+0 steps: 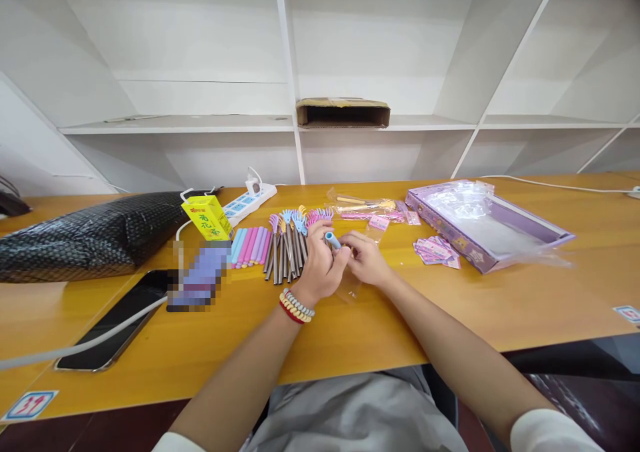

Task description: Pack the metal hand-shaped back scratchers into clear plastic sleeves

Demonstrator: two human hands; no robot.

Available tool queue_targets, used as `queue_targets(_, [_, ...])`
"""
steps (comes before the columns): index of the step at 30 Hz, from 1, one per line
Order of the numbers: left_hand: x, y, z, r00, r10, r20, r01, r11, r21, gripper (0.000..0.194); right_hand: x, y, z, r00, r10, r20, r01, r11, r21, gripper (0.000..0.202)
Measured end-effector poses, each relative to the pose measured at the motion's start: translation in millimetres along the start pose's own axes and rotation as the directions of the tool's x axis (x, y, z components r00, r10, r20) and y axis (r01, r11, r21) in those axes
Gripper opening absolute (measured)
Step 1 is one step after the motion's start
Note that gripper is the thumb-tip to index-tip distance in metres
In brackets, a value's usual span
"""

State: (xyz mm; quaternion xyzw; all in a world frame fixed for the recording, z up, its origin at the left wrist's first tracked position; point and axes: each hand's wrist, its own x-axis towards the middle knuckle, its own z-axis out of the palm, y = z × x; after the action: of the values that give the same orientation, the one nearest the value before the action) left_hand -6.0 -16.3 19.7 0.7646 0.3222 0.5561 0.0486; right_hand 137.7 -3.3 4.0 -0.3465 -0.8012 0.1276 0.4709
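My left hand [323, 265] is closed around a light blue tube [333, 241], whose open end points up. Close against it, my right hand [366, 259] has its fingers pinched together near the tube; what they hold is too small to make out. A clear plastic bag [350, 287] hangs below both hands. Just left of my hands lie several metal rods with colourful claw-shaped heads [287, 245], and beside them a row of blue, pink and purple tubes [250, 247]. Behind my hands are bagged pieces with a pink label [379, 223].
A purple box [450, 235] holding clear bags [463, 202] is at the right, with printed cards [437, 251] beside it. At the left are a yellow carton [206, 217], a power strip [250, 202], a phone [117, 319], a white cable and a black wrapped bundle [95, 235].
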Motion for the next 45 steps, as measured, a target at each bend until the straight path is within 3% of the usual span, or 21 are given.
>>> queue_targets(2, [2, -1, 0.1, 0.998, -0.068, 0.016, 0.066, 0.995, 0.07, 0.024, 1, 2, -2, 1.0, 0.028, -0.012, -0.028, 0.999, -0.029, 0.013])
queue_targets(4, [3, -2, 0.2, 0.986, -0.133, 0.104, 0.118, 0.984, 0.137, 0.015, 1, 3, -3, 0.999, 0.032, -0.003, -0.032, 0.998, -0.046, 0.014])
queue_targets(7, [3, -1, -0.4, 0.966, -0.172, 0.195, 0.138, 0.975, 0.174, 0.017, 1, 2, -3, 0.999, 0.037, 0.002, -0.037, 0.997, -0.062, 0.017])
queue_targets(11, [14, -2, -12.3, 0.963, -0.247, 0.111, 0.225, 0.958, 0.177, 0.021, 1, 0, -4, 0.995, 0.095, -0.025, -0.097, 0.993, -0.07, 0.022])
queue_targets(15, [35, -26, -50.0, 0.938, -0.346, 0.01, 0.33, 0.902, 0.278, 0.031, 2, 3, -5, 0.988, 0.147, -0.037, -0.149, 0.987, -0.062, 0.025])
queue_targets(17, [42, -47, -74.7, 0.882, -0.47, -0.028, 0.456, 0.838, 0.3, 0.033, 1, 5, -5, 0.987, 0.155, -0.035, -0.157, 0.986, -0.053, 0.025])
queue_targets(19, [43, -68, -97.4, 0.787, -0.605, -0.119, 0.607, 0.728, 0.318, 0.037, 1, 6, -4, 0.987, 0.159, -0.027, -0.16, 0.986, -0.045, 0.025])
queue_targets(21, [40, -83, -114.4, 0.698, -0.68, -0.227, 0.705, 0.595, 0.386, 0.041, 1, 6, -3, 0.986, 0.166, -0.018, -0.166, 0.985, -0.048, 0.024])
queue_targets(22, [38, -87, -120.3, 0.674, -0.691, -0.262, 0.722, 0.538, 0.436, 0.04, 1, 6, -3, 0.986, 0.169, -0.012, -0.17, 0.984, -0.053, 0.024])
queue_targets(27, [31, -91, -130.4, 0.631, -0.745, -0.216, 0.674, 0.389, 0.628, 0.037, 1, 3, -4, 0.982, 0.187, 0.024, -0.185, 0.98, -0.067, 0.022])
queue_targets(32, [29, -99, -141.4, 0.507, -0.802, -0.317, 0.744, 0.221, 0.631, 0.039, 1, 3, -5, 0.981, 0.192, 0.039, -0.189, 0.979, -0.075, 0.022])
queue_targets(37, [28, -110, -151.1, 0.428, -0.851, -0.305, 0.765, 0.161, 0.623, 0.047, 1, 3, -4, 0.98, 0.19, 0.052, -0.185, 0.979, -0.082, 0.022])
queue_targets(40, [27, -110, -149.6, 0.411, -0.861, -0.299, 0.766, 0.149, 0.625, 0.051, 1, 4, -4, 0.98, 0.192, 0.052, -0.187, 0.978, -0.091, 0.024])
queue_targets(45, [25, -109, -146.8, 0.422, -0.849, -0.318, 0.782, 0.164, 0.601, 0.051, 1, 3, -5, 0.98, 0.193, 0.054, -0.187, 0.978, -0.095, 0.024])
